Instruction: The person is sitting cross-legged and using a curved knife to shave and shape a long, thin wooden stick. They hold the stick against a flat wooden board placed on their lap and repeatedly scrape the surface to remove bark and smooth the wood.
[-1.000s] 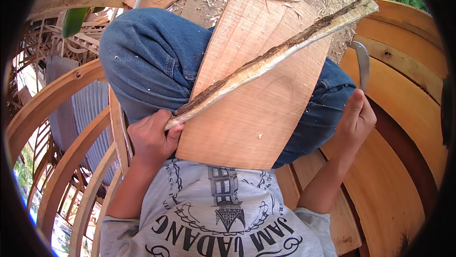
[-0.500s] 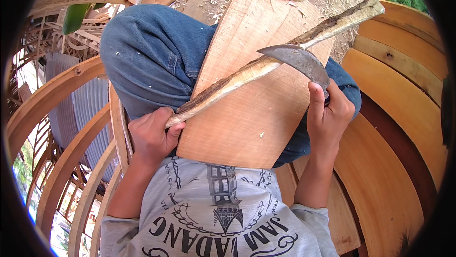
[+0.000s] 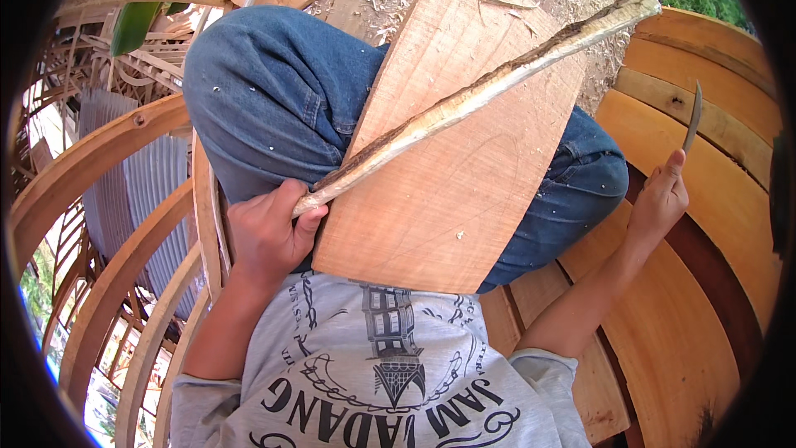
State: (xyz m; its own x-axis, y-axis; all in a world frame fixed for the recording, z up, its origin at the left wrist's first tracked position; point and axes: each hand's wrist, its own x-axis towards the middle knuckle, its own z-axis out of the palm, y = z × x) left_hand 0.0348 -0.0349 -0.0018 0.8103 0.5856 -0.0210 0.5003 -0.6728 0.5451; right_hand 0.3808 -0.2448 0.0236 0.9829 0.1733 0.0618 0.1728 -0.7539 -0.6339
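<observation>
Two hands engaged. Left hand (image 3: 265, 237) grips near end of long stick (image 3: 481, 96); its axis runs up-right across board (image 3: 464, 174). Right hand (image 3: 659, 199) holds curved blade (image 3: 692, 116), well right of stick.

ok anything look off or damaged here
The stick in the left hand is rough, with dark bark down one edge and pale cut wood beside it. Shavings litter the ground beyond the board. Right hand holds the blade away from it.
</observation>
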